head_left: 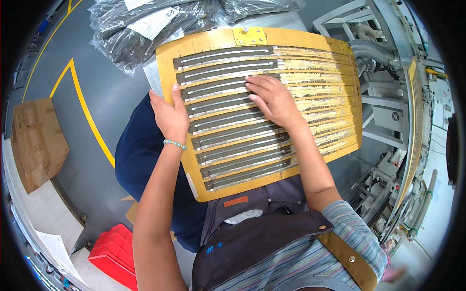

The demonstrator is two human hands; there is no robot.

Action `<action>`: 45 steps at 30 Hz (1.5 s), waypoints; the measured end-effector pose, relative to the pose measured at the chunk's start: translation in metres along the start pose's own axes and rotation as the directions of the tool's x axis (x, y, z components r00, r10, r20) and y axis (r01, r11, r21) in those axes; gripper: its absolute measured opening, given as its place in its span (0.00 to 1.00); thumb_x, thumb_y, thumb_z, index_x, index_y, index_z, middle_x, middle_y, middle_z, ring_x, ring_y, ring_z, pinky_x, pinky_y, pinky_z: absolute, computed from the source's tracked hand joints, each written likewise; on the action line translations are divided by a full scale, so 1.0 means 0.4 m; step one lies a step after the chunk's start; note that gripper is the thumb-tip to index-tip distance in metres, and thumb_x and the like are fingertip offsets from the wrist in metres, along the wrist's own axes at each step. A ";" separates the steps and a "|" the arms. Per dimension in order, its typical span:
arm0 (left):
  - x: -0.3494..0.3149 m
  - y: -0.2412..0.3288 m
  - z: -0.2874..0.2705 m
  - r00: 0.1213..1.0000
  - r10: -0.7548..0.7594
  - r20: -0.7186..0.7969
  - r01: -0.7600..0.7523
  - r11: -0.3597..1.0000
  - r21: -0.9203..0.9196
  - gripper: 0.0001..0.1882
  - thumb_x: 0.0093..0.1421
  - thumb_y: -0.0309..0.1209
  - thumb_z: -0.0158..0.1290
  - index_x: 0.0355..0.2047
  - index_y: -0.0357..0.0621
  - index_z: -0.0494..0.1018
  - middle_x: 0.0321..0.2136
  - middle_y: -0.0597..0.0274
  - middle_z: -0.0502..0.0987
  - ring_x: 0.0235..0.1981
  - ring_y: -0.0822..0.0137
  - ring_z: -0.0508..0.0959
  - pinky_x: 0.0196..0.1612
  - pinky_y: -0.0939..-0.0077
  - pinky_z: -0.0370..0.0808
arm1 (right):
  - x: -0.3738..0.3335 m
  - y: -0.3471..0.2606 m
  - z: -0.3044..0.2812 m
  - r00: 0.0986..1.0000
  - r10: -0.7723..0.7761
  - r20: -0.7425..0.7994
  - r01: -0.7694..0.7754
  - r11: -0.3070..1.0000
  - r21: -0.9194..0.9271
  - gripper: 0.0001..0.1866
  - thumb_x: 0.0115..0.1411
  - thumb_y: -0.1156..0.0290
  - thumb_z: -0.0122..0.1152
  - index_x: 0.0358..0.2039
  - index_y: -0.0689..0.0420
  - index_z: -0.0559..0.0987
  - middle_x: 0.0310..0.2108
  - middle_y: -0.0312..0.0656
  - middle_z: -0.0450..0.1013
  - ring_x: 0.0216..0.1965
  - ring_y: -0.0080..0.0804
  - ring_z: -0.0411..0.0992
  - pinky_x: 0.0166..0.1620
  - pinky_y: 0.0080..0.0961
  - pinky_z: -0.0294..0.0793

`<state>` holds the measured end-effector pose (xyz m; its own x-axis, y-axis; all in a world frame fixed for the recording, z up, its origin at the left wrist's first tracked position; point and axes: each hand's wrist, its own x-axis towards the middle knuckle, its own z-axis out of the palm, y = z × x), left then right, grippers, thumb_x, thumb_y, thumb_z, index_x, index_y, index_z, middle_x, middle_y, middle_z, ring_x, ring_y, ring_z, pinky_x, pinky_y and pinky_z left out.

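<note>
The open left hand (170,112) touches a flat yellow board (198,190) over the person's legs. The board runs long left to right, like its thin dark strips (218,67). The right hand (273,99) touches them; I can't tell if it grips.

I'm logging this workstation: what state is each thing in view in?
Yellow board: slotted face up
Dark strips: laid in parallel rows on the board
Left hand: at the board's left edge, thumb apart
Right hand: over the strips, fingers extended
Beaded bracelet: worn on left wrist
Bundles: plastic-wrapped
Cardboard box: taped
Red bin: contents unseen
Flexible duct: bent
</note>
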<state>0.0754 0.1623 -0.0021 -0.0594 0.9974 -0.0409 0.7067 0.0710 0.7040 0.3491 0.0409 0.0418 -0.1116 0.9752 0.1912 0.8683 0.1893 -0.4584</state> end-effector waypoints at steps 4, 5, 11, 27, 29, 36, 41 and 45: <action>-0.005 0.030 -0.003 1.000 -0.022 0.012 0.021 0.996 0.089 0.60 0.61 0.61 0.64 0.71 0.19 0.53 0.66 0.28 0.66 0.67 0.35 0.70 0.68 0.51 0.70 | 0.041 -0.055 0.053 0.994 -0.101 -0.045 0.102 0.995 0.016 0.19 0.69 0.62 0.64 0.53 0.61 0.83 0.60 0.44 0.78 0.62 0.45 0.73 0.66 0.41 0.72; -0.004 0.039 -0.008 0.998 -0.037 0.048 0.032 0.994 0.101 0.64 0.56 0.62 0.67 0.71 0.19 0.52 0.67 0.28 0.65 0.67 0.36 0.69 0.69 0.52 0.69 | 0.052 -0.065 0.067 0.994 -0.095 -0.045 0.096 0.995 0.013 0.19 0.69 0.62 0.64 0.53 0.61 0.83 0.60 0.44 0.78 0.62 0.45 0.73 0.66 0.41 0.72; -0.004 0.030 -0.006 0.998 -0.045 0.035 0.041 0.992 0.117 0.68 0.51 0.62 0.72 0.71 0.19 0.52 0.67 0.29 0.65 0.69 0.37 0.68 0.70 0.53 0.69 | 0.146 -0.079 0.070 0.986 -0.149 -0.076 0.155 0.985 0.074 0.20 0.69 0.62 0.63 0.57 0.60 0.82 0.64 0.44 0.75 0.67 0.45 0.70 0.69 0.43 0.69; -0.001 0.020 -0.008 0.997 -0.063 0.038 0.061 0.996 0.065 0.67 0.51 0.60 0.72 0.71 0.18 0.53 0.68 0.28 0.65 0.70 0.37 0.67 0.72 0.54 0.66 | 0.075 0.192 -0.059 0.997 0.023 -0.071 -0.039 0.972 -0.231 0.22 0.74 0.57 0.57 0.61 0.54 0.81 0.65 0.37 0.75 0.70 0.39 0.66 0.76 0.49 0.55; 0.005 0.003 -0.011 0.997 -0.052 0.057 0.051 0.999 0.017 0.67 0.51 0.60 0.72 0.71 0.17 0.53 0.67 0.28 0.65 0.69 0.37 0.69 0.71 0.54 0.67 | 0.083 0.180 -0.045 0.995 0.025 -0.095 -0.044 0.978 -0.203 0.21 0.73 0.58 0.58 0.59 0.56 0.82 0.65 0.39 0.75 0.69 0.41 0.66 0.75 0.50 0.57; -0.011 0.041 -0.008 0.999 -0.031 0.008 0.030 0.995 0.096 0.64 0.53 0.59 0.71 0.70 0.18 0.53 0.61 0.29 0.69 0.61 0.36 0.75 0.63 0.52 0.74 | 0.173 0.059 0.050 0.997 -0.063 -0.037 0.060 0.995 -0.086 0.22 0.71 0.62 0.60 0.61 0.61 0.79 0.68 0.42 0.72 0.69 0.45 0.67 0.73 0.43 0.64; -0.010 0.043 -0.015 0.999 -0.044 0.009 0.043 0.992 0.115 0.63 0.53 0.58 0.71 0.70 0.19 0.53 0.61 0.30 0.69 0.61 0.36 0.75 0.62 0.52 0.75 | 0.266 -0.035 0.149 0.984 -0.178 -0.030 0.176 0.983 -0.053 0.25 0.71 0.59 0.61 0.62 0.62 0.78 0.67 0.45 0.72 0.69 0.47 0.67 0.72 0.43 0.65; -0.009 0.037 -0.009 0.999 -0.037 0.019 0.035 0.994 0.101 0.62 0.54 0.57 0.71 0.70 0.20 0.54 0.61 0.30 0.69 0.61 0.36 0.75 0.63 0.51 0.74 | 0.295 -0.111 0.216 0.976 -0.197 -0.092 0.198 0.980 0.000 0.27 0.70 0.59 0.60 0.62 0.65 0.76 0.68 0.50 0.71 0.70 0.49 0.66 0.74 0.44 0.62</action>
<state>0.0835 0.1595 0.0109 -0.0718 0.9942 -0.0802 0.7720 0.1064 0.6266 0.2556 0.1573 0.0096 -0.2356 0.9039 0.3570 0.8290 0.3786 -0.4116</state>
